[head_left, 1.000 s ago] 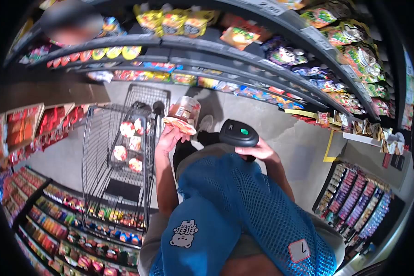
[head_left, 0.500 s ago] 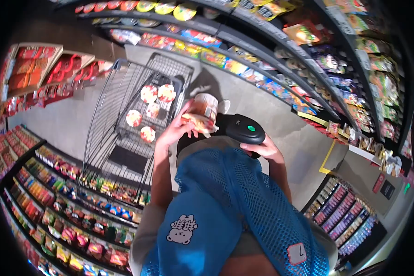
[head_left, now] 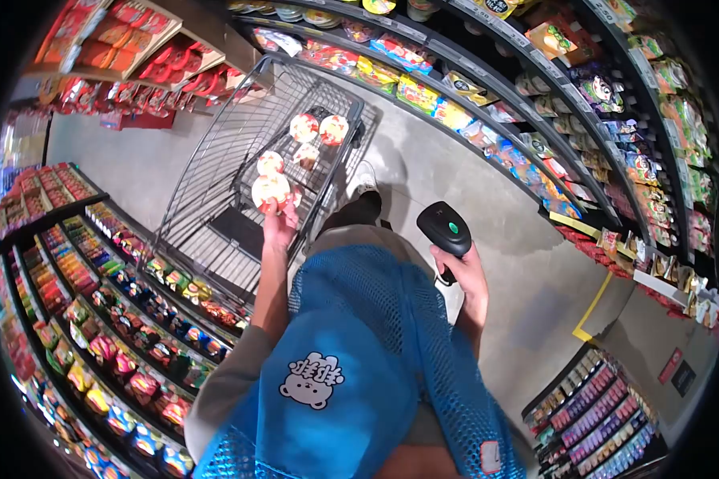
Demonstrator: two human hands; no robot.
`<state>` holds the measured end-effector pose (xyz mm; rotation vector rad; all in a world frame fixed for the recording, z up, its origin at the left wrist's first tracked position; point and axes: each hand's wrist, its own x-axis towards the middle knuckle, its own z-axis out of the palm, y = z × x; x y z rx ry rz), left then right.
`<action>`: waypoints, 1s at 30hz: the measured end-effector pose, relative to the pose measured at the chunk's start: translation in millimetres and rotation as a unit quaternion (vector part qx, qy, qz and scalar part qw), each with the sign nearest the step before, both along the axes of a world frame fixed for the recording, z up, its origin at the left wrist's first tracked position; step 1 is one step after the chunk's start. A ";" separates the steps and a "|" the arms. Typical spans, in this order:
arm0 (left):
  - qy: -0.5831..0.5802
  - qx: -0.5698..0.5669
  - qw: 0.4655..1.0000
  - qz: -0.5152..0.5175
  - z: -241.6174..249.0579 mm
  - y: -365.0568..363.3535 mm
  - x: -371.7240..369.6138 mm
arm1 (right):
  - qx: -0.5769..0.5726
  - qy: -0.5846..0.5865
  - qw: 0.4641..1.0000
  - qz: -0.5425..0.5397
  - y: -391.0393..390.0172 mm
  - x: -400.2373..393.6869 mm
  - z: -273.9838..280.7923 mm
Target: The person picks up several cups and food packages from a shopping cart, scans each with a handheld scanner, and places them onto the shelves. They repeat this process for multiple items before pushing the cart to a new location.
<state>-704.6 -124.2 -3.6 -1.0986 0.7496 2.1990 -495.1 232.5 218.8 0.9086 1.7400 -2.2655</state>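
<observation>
My left hand (head_left: 280, 227) reaches over the shopping cart (head_left: 176, 191) and grips an instant noodle cup (head_left: 270, 191) with a round white-and-red lid facing up. Just beyond and beside it, several similar cups (head_left: 333, 129) rest in the cart; the held one partly covers a cup (head_left: 296, 196) next to it. To the right of my body, my right hand (head_left: 466, 270) is wrapped round the handle of a black barcode scanner (head_left: 445, 229) with a green spot on top.
Long shelves of packaged food (head_left: 487, 96) run along the far and right side. Tiered racks (head_left: 112, 319) of colourful packets stand at the left. A wooden display (head_left: 136, 36) holds red packs. A smaller rack (head_left: 595, 399) stands at the lower right. My shoe (head_left: 363, 180) is beside the cart.
My left hand has carried the cup from in front of my body leftward over the cart, turning its lid up. The scanner has moved slightly right and away from my body.
</observation>
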 end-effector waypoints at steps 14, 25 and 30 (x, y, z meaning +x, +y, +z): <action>-0.094 -0.105 0.989 -0.034 -111.0 -134.8 -1.7 | 0.015 -0.164 0.983 -0.086 -103.8 175.2 -49.5; -0.003 -0.030 0.999 0.014 -284.6 -176.2 -19.5 | 0.031 -0.362 0.923 0.125 -150.0 62.0 -82.1; -0.049 -0.122 0.988 -0.078 -298.2 -172.3 -33.1 | 0.042 -0.419 0.894 0.154 -154.8 31.0 -100.5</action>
